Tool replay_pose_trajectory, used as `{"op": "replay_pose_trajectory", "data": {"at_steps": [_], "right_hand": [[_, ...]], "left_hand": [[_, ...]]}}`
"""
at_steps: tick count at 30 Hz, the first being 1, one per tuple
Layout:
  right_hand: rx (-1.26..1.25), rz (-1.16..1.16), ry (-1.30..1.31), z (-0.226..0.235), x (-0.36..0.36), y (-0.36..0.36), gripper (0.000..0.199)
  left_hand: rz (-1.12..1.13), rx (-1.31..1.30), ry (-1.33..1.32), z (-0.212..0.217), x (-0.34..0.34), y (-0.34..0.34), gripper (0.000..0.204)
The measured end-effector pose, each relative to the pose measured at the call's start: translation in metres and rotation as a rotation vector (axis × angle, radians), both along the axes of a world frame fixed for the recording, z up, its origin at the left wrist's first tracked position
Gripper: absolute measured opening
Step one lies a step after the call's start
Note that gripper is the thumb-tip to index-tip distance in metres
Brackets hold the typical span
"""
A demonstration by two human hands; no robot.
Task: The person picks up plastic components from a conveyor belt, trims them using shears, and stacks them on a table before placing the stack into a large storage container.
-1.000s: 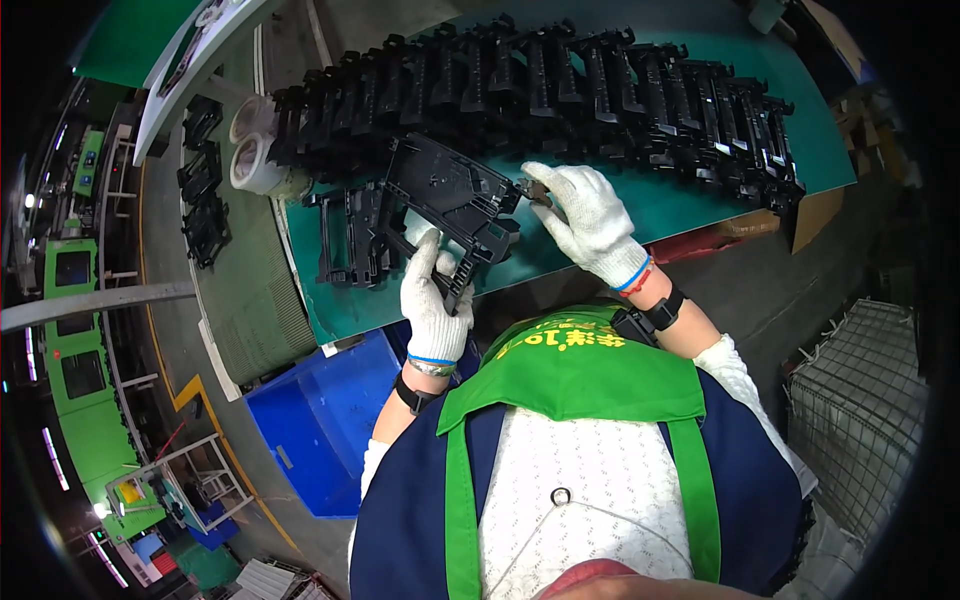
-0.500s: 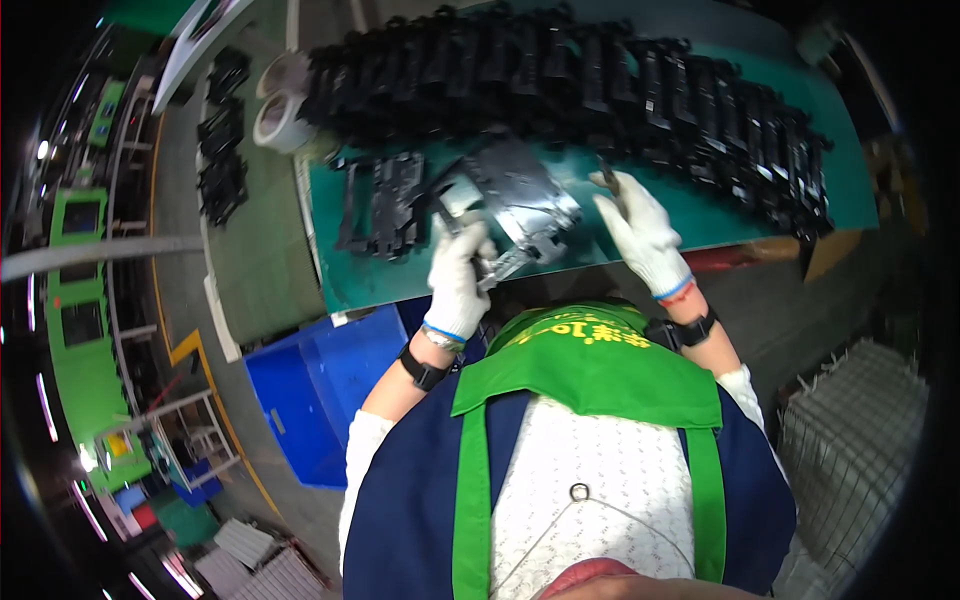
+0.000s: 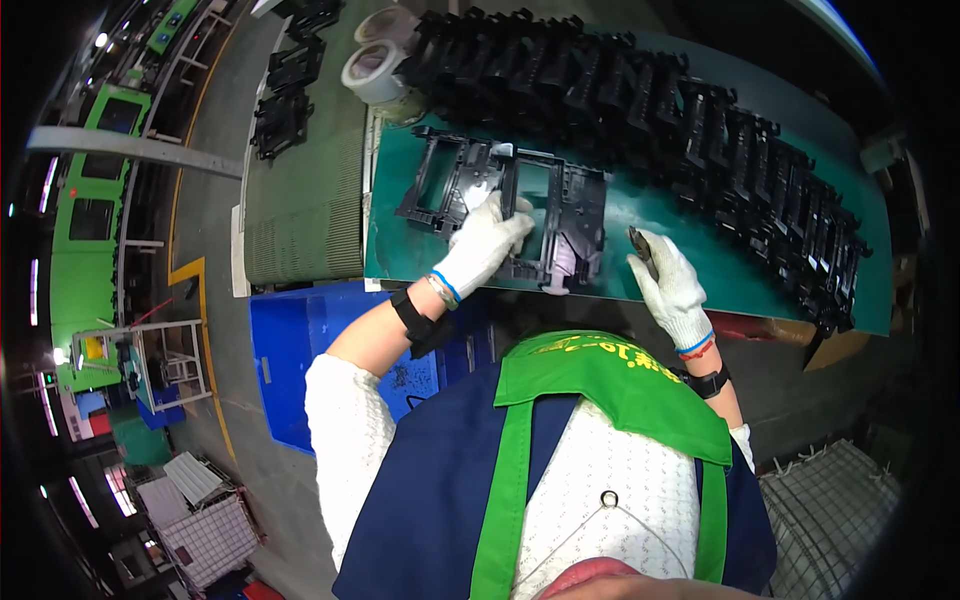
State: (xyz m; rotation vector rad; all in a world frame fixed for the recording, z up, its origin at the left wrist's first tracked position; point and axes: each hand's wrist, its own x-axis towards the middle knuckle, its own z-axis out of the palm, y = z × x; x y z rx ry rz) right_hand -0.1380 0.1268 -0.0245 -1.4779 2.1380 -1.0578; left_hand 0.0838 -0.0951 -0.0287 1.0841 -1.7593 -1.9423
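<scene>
On the green tabletop lies a black plastic frame (image 3: 580, 215) with an open window on its left side. My left hand (image 3: 490, 240), in a white glove, has its fingers closed round the bar at that frame's left edge. A second black plastic frame (image 3: 432, 180) lies directly to the left, partly behind the same hand. To the right of both, my gloved right hand (image 3: 670, 285) is closed on a small dark tool (image 3: 640, 245). Its tip sticks out past the fingers, apart from the frames; its exact kind is hidden by the glove.
A long curved row of black plastic frames (image 3: 620, 90) stands along the far side of the green table (image 3: 400, 255). White tape rolls (image 3: 370, 70) sit at the far left beside a ribbed green conveyor belt (image 3: 310, 220) carrying more frames. A blue bin (image 3: 285, 370) stands below the near left edge.
The frame, earlier raised and tilted in my left hand, now lies flat beside the other frame. My right hand still holds the small tool. The whole view has shifted.
</scene>
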Motion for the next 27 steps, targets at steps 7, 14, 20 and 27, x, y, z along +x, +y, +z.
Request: {"op": "replay_pose_trajectory", "data": {"at_steps": [7, 14, 20, 27], "right_hand": [[0.049, 0.101, 0.063, -0.011, 0.011, -0.028, 0.035], [0.093, 0.199, 0.12, -0.021, 0.021, -0.058, 0.038], [0.071, 0.214, 0.223, -0.016, 0.031, -0.077, 0.04], [0.146, 0.201, 0.265, -0.03, 0.047, -0.095, 0.039]], "left_hand": [[-0.05, -0.118, -0.2, 0.026, 0.016, -0.064, 0.02], [-0.019, -0.146, -0.34, 0.013, 0.043, -0.108, 0.021], [-0.002, -0.267, -0.375, 0.001, 0.075, -0.141, 0.03], [0.065, -0.668, -0.598, 0.069, 0.088, -0.105, 0.055]]}}
